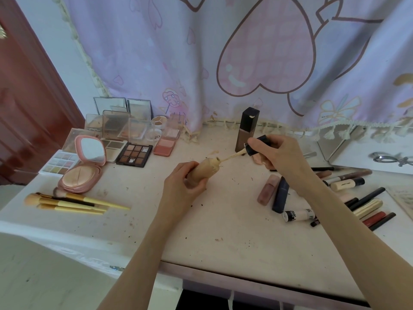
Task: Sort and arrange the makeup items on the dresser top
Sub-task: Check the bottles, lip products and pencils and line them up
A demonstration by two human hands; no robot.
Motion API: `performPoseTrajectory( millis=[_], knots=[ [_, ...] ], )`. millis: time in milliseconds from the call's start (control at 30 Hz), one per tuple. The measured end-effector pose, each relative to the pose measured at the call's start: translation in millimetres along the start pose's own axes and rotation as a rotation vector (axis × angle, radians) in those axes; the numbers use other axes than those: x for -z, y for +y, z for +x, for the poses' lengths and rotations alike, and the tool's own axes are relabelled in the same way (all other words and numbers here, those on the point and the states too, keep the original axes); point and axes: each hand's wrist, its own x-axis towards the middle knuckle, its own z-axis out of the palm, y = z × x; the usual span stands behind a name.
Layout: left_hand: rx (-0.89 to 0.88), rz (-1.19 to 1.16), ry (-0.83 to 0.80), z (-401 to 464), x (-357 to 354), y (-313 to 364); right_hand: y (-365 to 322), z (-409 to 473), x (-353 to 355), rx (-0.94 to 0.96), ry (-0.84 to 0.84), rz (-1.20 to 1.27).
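Our left hand (182, 182) grips the tube (204, 170); our right hand (271, 152) pinches its wand cap (260, 143), just beyond the tube's mouth.

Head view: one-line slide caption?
Left hand holds a beige bottle; right hand holds its dark-capped wand at the neck, above the dresser top.

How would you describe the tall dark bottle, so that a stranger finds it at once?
Look along the curtain hem at the back of the dresser top. The tall dark bottle stands upright there, behind the right hand. It is square, with a black cap; other tubes lie flat.
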Motion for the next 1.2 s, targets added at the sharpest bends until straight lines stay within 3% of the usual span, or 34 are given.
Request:
performPoseTrajectory(
  millis=[200, 467, 700, 933, 1200],
  knots=[
    [0.073, -0.009, 0.024, 0, 1, 0, 5, -4, 1, -0.166, -0.008, 0.338],
    [0.185, -0.029, -0.012, -1, 7, -2, 19, -11, -14, -0.324, -0.196, 0.610],
    [0.202, -0.035, -0.005, 9, 12, -10, 25, -2, -45, -0.170, -0.196, 0.227],
    [0.174, -0.125, 0.107, 50, 4, -10, 27, 19, -71, -0.047, 0.020, 0.036],
    [0.190, -0.142, 0.137, 110, -24, -18, 25, 50, -101, 0.000, 0.121, -0.148]
  ],
)
